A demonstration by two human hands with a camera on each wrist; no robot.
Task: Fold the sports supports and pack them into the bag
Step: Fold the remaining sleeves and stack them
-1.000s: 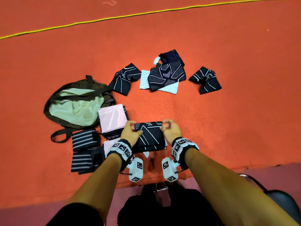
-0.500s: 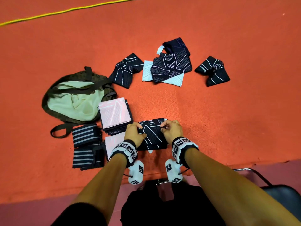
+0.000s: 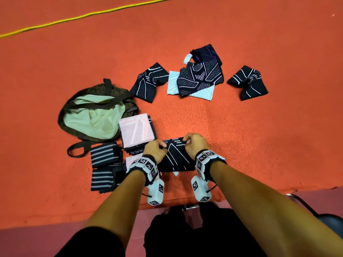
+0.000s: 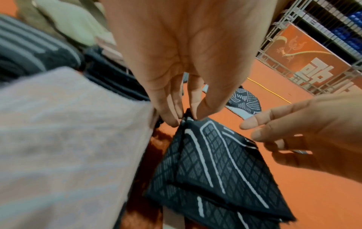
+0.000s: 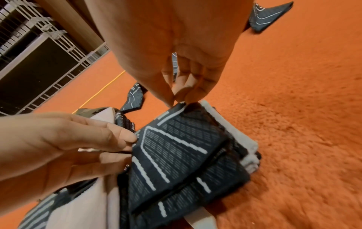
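A: Where's the black support (image 3: 175, 157)?
B: On the orange carpet (image 3: 241, 136), between my hands. Left hand (image 3: 155, 150) pinches its far-left corner, right hand (image 3: 194, 144) pinches the far-right one.

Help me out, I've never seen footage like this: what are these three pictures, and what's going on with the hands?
No machine here: a person wears one camera on the head and one on each wrist. The head view looks down at both arms; each wrist view looks along its own hand. On the orange floor lie an open bag, folded supports beside it and loose ones farther off. The left hand and right hand each pinch a far corner of one black support, mid-fold.
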